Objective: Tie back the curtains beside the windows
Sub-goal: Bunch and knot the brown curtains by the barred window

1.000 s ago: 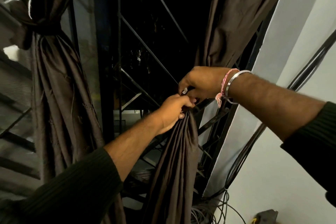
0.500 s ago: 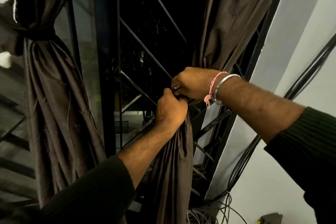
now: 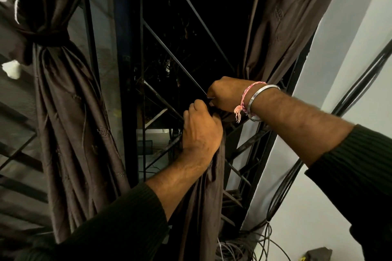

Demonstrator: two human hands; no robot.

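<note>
Head view, nearest first: two dark ribbed sleeves come in at 7 o'clock (image 3: 110,224) and 4 o'clock (image 3: 360,167), each pushed back from a bare forearm. The left hand (image 3: 201,131) sits just below centre with its back to the camera, its fingers (image 3: 196,108) curled round the gathered waist of the right curtain (image 3: 201,207), which hangs straight down from that grip toward 6 o'clock in tight dark brown folds. Touching it from just above, toward 1 o'clock, the right hand (image 3: 226,93) is closed into a fist on the same bunch of cloth; what exactly its fingers pinch is hidden behind the knuckles, though a small pale glint shows at the fist's lower edge. On that wrist sit a pink and white thread band (image 3: 246,99) with a frayed tassel and, just beside it, a plain metal bangle (image 3: 257,101). Above the hands the same curtain fans out wide toward 1 o'clock. Behind the hands stands a black window grille (image 3: 180,57) of vertical and slanted bars, with darkness beyond it. At 9 o'clock the left curtain (image 3: 70,112) is already cinched by a dark tie-back (image 3: 47,36) wrapped round it, the cloth flaring above and below the knot. A pale wall (image 3: 350,27) fills the 2 o'clock side; black cables (image 3: 360,89) run slantwise down it to a loose tangle of wire (image 3: 250,246) on the floor at 5 o'clock.
</note>
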